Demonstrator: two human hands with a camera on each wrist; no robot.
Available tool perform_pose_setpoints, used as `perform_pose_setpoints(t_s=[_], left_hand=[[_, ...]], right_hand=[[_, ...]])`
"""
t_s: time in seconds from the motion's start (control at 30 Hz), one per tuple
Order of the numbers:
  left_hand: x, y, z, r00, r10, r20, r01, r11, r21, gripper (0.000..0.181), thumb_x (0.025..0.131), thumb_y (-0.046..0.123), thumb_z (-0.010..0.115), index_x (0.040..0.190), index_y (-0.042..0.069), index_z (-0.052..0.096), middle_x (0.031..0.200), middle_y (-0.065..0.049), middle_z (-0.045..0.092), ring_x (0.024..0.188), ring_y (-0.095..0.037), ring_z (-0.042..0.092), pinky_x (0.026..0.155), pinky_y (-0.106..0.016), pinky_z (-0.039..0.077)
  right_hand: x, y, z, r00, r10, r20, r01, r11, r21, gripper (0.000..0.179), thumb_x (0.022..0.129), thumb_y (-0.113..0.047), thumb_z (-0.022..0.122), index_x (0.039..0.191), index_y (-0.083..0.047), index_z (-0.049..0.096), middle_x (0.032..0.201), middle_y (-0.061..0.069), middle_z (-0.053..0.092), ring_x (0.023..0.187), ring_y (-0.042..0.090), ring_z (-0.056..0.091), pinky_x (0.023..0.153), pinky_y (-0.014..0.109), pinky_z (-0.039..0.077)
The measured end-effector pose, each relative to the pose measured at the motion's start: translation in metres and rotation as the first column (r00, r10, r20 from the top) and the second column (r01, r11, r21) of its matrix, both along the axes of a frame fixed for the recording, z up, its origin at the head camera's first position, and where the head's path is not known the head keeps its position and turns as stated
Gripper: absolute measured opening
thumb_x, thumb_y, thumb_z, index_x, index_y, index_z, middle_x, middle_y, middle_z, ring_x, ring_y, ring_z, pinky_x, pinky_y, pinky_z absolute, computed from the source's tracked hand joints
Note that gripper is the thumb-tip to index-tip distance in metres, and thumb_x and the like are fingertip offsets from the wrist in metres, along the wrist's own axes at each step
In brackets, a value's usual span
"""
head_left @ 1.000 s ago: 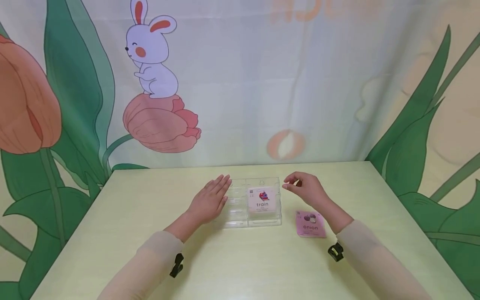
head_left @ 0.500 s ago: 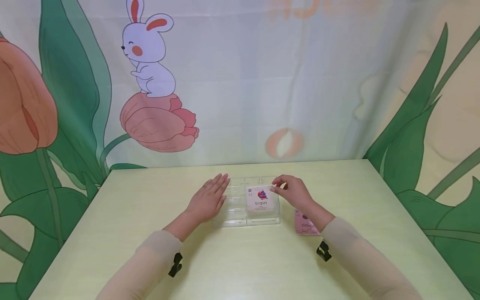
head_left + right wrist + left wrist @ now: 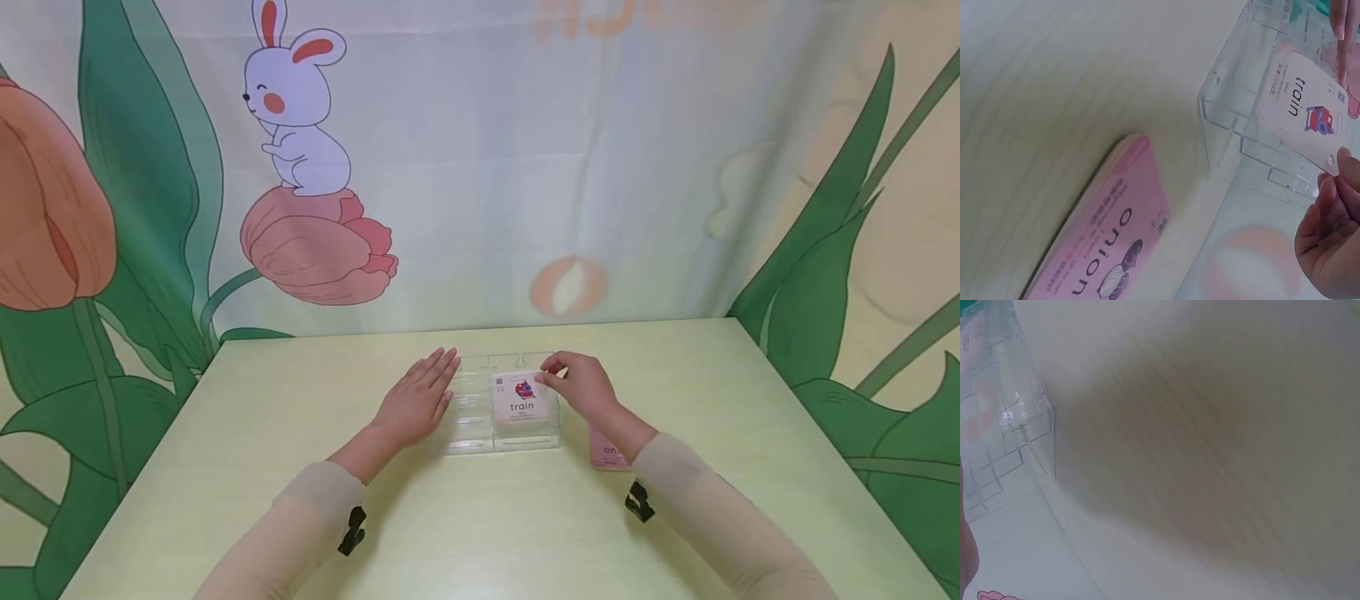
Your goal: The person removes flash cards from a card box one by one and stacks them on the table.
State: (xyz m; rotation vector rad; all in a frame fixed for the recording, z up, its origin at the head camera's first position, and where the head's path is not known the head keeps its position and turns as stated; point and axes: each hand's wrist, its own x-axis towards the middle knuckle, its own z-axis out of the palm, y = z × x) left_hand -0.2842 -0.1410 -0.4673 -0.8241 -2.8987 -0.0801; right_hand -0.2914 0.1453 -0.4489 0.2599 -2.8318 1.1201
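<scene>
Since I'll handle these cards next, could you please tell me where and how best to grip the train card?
I'd probably pinch the train card at its upper right corner, from the right: it is thin, the clear rack lies behind most of it, and the left hand occupies the left side.

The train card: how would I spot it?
On the table, find the clear rack. The train card is in its right half, a corner pinched by the right hand. Unlike the pink onion card outside the rack, it is pale and reads "train".
</scene>
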Motion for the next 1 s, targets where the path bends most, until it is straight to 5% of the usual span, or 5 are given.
perform_pose_setpoints(t_s=[1.0], left_hand=[[0.0034, 0.0022, -0.0007, 1.000, -0.001, -0.004, 0.001, 0.995, 0.095, 0.056, 0.108, 0.023, 0.044, 0.158, -0.002, 0.034, 0.168, -0.016, 0.033, 0.158, -0.035, 0.029, 0.131, -0.050, 0.025]], right_hand=[[-0.0002, -0.0081, 0.0054, 1.000, -0.023, -0.005, 0.024, 0.999, 0.032, 0.013, 0.095, -0.016, 0.072, 0.094, -0.003, 0.074, 0.094, 0.011, 0.076, 0.079, 0.019, 0.057, 0.063, 0.023, 0.043]])
